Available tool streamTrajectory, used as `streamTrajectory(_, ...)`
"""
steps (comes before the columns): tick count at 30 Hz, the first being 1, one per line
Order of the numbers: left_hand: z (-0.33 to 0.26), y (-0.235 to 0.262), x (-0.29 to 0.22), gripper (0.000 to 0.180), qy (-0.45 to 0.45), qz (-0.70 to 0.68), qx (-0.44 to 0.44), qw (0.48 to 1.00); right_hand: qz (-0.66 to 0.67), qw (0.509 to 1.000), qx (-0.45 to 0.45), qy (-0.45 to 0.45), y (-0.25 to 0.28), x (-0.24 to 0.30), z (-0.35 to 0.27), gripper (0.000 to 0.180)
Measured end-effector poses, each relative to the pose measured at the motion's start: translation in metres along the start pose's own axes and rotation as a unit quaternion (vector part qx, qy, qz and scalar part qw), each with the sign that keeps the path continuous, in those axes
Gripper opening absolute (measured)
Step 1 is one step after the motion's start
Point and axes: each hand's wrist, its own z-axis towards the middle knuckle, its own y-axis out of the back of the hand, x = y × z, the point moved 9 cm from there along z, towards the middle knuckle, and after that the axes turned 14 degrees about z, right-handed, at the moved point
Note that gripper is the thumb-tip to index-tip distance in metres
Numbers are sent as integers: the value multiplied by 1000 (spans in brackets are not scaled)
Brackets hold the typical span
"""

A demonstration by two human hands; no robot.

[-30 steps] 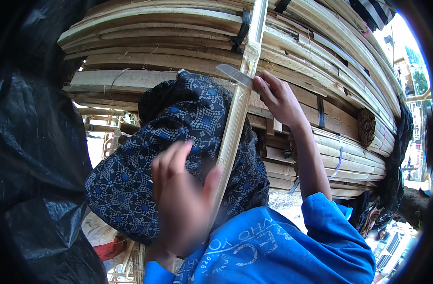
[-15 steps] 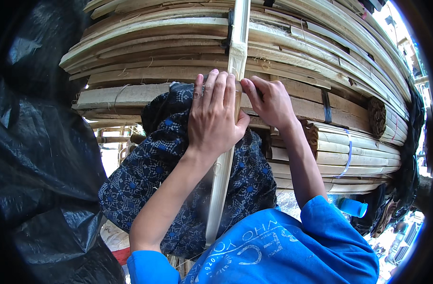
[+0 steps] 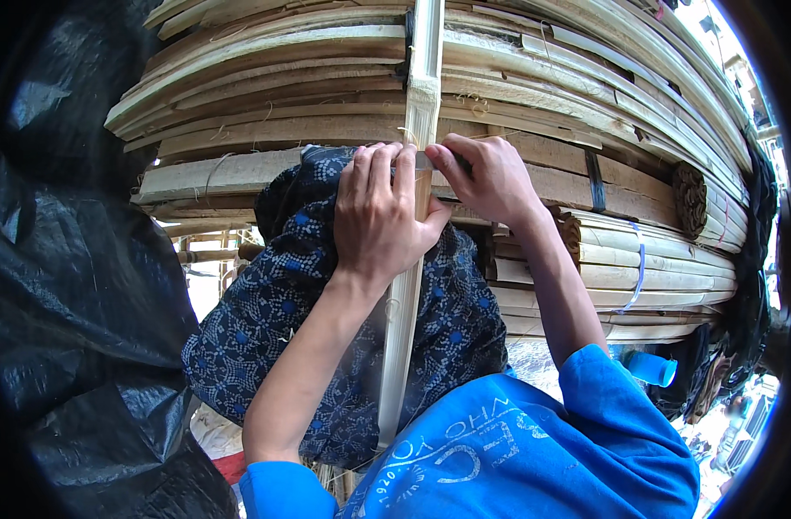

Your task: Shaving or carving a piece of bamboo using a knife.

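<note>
Pale split wood fills the far side of the room, where long lengths are piled crosswise in a broad stack [image 3: 266, 130]; the left side is closed off by creased black sheeting [image 3: 84, 285]. At the right, a rounded bundle [image 3: 664, 281] is bound with a blue tie. Over the lap, a dark, white-dotted cloth [image 3: 283, 294] is spread as the working surface. Across it the pale strip [image 3: 401, 337] is laid lengthwise, from the shirt front up past the stack's near edge. The left hand [image 3: 374, 216], blurred low over the cloth a second ago, has been brought up to the strip: its fingers are laid together at the blade, the thumb set apart on the strip's other side, though how firmly anything is pinched cannot be told. By the right hand [image 3: 491, 177], the knife [image 3: 424, 162] is held in curled fingers; its far end, bare a second ago, is now covered, so the blade appears to be steadied from both sides. Just above the left fingertips, a thin curled shaving [image 3: 410, 133] can be seen.
</note>
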Motion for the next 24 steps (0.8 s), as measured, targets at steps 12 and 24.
streamTrajectory(12, -142, 58, -9, 68, 167, -176, 120, 963, 153, 981, 43, -110, -7, -11, -10, 44)
streamTrajectory(24, -233, 17, 0, 47, 406, -419, 310, 751, 152, 981, -32, -118, -12, 6, 20, 41)
